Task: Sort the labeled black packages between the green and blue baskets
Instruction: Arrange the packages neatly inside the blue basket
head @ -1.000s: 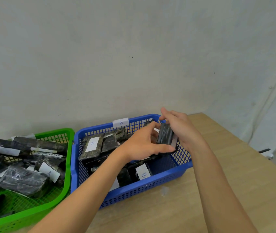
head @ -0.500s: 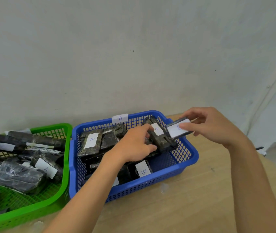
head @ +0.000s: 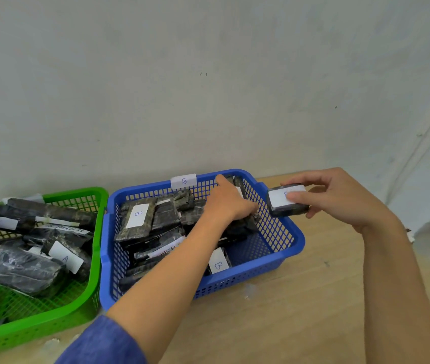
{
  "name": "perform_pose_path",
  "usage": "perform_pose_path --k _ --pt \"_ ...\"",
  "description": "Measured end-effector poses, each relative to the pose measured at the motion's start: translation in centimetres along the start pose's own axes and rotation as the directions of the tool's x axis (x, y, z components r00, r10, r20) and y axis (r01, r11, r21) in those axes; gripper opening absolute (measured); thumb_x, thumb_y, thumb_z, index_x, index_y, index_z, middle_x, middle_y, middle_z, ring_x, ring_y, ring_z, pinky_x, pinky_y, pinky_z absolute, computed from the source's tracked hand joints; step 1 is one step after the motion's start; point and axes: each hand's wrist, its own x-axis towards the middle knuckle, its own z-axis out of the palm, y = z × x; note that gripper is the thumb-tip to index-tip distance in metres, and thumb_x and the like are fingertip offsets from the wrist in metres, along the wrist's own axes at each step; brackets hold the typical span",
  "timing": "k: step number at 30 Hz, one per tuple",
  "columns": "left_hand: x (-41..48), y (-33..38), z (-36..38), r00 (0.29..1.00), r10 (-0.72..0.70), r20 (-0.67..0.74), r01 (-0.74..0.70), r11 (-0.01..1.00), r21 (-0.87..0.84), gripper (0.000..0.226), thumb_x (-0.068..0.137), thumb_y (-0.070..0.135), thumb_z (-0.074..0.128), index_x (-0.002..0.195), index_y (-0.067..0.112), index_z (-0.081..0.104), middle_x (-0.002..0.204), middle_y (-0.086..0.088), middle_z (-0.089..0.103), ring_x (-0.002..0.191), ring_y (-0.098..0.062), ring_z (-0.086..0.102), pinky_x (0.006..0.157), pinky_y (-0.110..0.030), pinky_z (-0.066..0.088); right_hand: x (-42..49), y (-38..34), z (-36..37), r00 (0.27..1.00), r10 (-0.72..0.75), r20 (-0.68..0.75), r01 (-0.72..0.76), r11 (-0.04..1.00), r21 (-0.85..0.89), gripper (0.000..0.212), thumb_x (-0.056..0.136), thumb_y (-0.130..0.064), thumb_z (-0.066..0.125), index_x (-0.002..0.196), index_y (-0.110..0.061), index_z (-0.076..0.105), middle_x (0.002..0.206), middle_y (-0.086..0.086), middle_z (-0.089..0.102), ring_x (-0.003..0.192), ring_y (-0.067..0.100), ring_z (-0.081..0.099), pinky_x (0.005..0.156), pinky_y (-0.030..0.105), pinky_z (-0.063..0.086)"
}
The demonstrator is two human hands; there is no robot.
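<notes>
At centre right, your right hand (head: 339, 200) pinches a package (head: 286, 209) label-up, seemingly to read; left hand (head: 228, 203) grips a second package (head: 244, 224).

Tag (head: 183, 181) on blue basket (head: 248, 278) rim, just left of your left hand (head: 231, 203): "B". Package label (head: 137, 214) further left: "B". Front package label (head: 217, 265), beside your forearm: "B". Green basket (head: 38, 324) package label (head: 65, 258): "A".

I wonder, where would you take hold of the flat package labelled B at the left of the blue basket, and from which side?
Probably its near short end, from above and the front. The package lies flat, label up, on top of the pile; the blue basket wall crowds its left edge and a neighbouring package its right.
</notes>
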Motion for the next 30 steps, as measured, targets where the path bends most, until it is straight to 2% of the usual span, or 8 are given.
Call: perform_pose_path --k 5,9,14,17,21,24,27,30 --pt "0.9 -1.1 -5.7 0.992 0.064 0.106 -0.081 0.983 0.163 0.075 0.067 0.032 0.084 0.129 0.017 0.044 0.107 -0.003 0.058 0.081 -0.017 0.054 0.054 -0.027 0.039 -0.1 -0.4 -0.3 0.998 -0.053 0.04 0.051 0.998 0.039 0.051 0.069 0.006 0.088 0.11 -0.021 0.076 0.1 0.006 0.076 0.071 0.021 0.071 0.058 0.025 0.056" --pt "1.9 -1.9 -8.7 0.943 0.182 0.28 -0.266 0.916 0.3 0.07 0.069 0.027 0.083 0.13 0.029 0.049 0.11 0.001 0.057 0.096 -0.022 0.057 0.066 -0.029 0.043 0.1 -0.5 0.1 0.997 -0.072 0.016 0.072 0.997 0.03 0.036 0.077 -0.008 0.088 0.107 -0.023 0.076 0.098 0.003 0.078 0.078 0.024 0.077 0.061 0.031 0.058" --pt "3.2 -2.4 -8.8 0.906 0.303 0.296 -0.396 0.856 0.333 0.07 0.073 0.018 0.081 0.136 0.025 0.053 0.125 -0.005 0.063 0.106 -0.025 0.059 0.087 -0.035 0.05 0.3 -0.8 0.8 0.996 -0.068 0.065 0.078 0.983 -0.167 0.041 0.071 -0.012 0.09 0.105 -0.032 0.078 0.093 -0.01 0.08 0.087 0.007 0.075 0.068 0.015 0.051" --pt "3.6 -2.8 -8.6 0.883 0.389 0.264 -0.469 0.771 0.431 0.07 0.079 0.021 0.083 0.142 0.018 0.053 0.131 -0.008 0.062 0.117 -0.027 0.059 0.099 -0.042 0.049 0.5 -1.1 1.4 0.994 -0.031 0.107 0.054 0.975 -0.217 0.047 0.07 -0.008 0.089 0.108 -0.032 0.077 0.095 -0.008 0.08 0.089 0.012 0.075 0.077 0.026 0.057" --pt "3.2 -3.7 -9.2 0.887 0.449 0.109 -0.45 0.783 0.429 0.056 0.084 0.033 0.079 0.134 0.019 0.058 0.121 -0.005 0.065 0.107 -0.025 0.062 0.093 -0.045 0.053 0.6 -1.5 2.1 0.994 -0.035 0.108 0.072 0.929 -0.362 0.05 0.067 -0.005 0.088 0.105 -0.036 0.077 0.092 -0.016 0.076 0.088 0.002 0.069 0.071 0.008 0.045" --pt "1.7 -4.4 -9.8 0.895 0.441 0.059 -0.433 0.833 0.345 0.04 0.084 0.034 0.078 0.12 0.02 0.064 0.11 -0.002 0.066 0.098 -0.021 0.063 0.09 -0.043 0.054 0.6 -2.1 3.3 0.992 0.0 0.125 0.058 0.887 -0.458 0.044 0.064 -0.007 0.087 0.097 -0.034 0.078 0.082 -0.017 0.069 0.078 -0.004 0.062 0.066 0.008 0.044" --pt "-1.2 -4.3 -8.5 0.849 0.504 0.155 -0.526 0.783 0.332 0.031 0.08 0.035 0.08 0.106 0.023 0.068 0.098 0.004 0.067 0.095 -0.019 0.064 0.086 -0.039 0.053 0.8 -2.6 4.6 0.978 0.054 0.203 0.063 0.846 -0.529 0.041 0.065 -0.01 0.088 0.099 -0.03 0.076 0.074 -0.016 0.064 0.064 -0.008 0.058 0.059 0.01 0.043" --pt "-3.5 -4.0 -6.0 0.841 0.431 0.327 -0.537 0.738 0.41 0.036 0.077 0.052 0.079 0.097 0.024 0.068 0.092 0.006 0.068 0.087 -0.019 0.064 0.08 -0.037 0.055 1.0 -2.7 5.1 0.972 0.094 0.216 0.05 0.812 -0.581 0.041 0.068 -0.008 0.084 0.104 -0.026 0.076 0.081 -0.016 0.066 0.077 0.004 0.065 0.06 0.014 0.043"
